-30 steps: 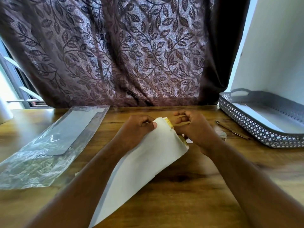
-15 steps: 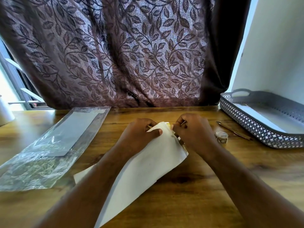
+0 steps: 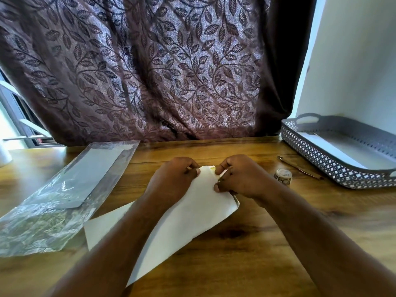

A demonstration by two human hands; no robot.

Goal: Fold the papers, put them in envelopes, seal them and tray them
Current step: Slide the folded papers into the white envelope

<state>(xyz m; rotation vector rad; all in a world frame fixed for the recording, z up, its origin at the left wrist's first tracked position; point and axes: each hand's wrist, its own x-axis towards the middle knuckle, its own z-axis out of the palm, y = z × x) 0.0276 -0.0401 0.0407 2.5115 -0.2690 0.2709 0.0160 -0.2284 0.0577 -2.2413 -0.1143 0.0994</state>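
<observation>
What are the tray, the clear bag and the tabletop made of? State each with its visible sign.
Tray: looks like moulded grey plastic, matte, with a regular lattice of cut-outs in its wall and a formed handle slot.
Clear bag: thin plastic film, glossy, see-through and crinkled, catching bright highlights.
Tabletop: wood or a wood-look laminate, smooth with a slight sheen; grain and dark knots show, but which one cannot be told.

I see two bare forearms, no sleeves reaching into my view. My left hand (image 3: 173,181) and right hand (image 3: 242,179) wear no gloves, rings or watch. Nails are short.
</observation>
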